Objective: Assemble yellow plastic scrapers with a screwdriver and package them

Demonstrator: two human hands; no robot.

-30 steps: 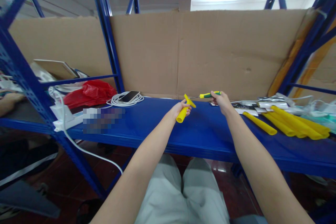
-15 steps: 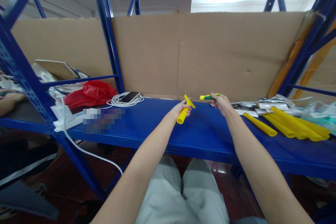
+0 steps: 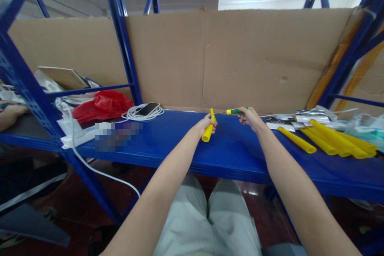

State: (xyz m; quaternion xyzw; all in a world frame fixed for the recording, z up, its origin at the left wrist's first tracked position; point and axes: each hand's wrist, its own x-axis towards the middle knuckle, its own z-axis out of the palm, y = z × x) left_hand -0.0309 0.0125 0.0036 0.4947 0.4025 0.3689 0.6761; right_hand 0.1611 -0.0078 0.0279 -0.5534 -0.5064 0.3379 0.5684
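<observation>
My left hand point(image 3: 204, 125) is closed around a yellow plastic piece with a round tubular handle point(image 3: 206, 134) and a narrow head at its far end. It is held tilted above the blue shelf. To the right, my right hand point(image 3: 252, 120) grips a screwdriver point(image 3: 233, 111) with a green and yellow handle. The screwdriver's thin shaft points left at the yellow head. Whether its tip touches the head, I cannot tell.
Several yellow tubes point(image 3: 339, 140) lie at the right, with one tube point(image 3: 297, 140) apart. Behind them are silvery packets point(image 3: 312, 116). A phone point(image 3: 148, 109) rests on a coiled white cable point(image 3: 130, 116) near a red bag point(image 3: 103, 106). Cardboard point(image 3: 240, 60) stands behind; another person's hand point(image 3: 13, 114) shows far left.
The yellow piece has turned in my left hand, so its crosspiece now looks narrower. My right hand and the screwdriver have shifted slightly left, and the right fingers have changed their hold.
</observation>
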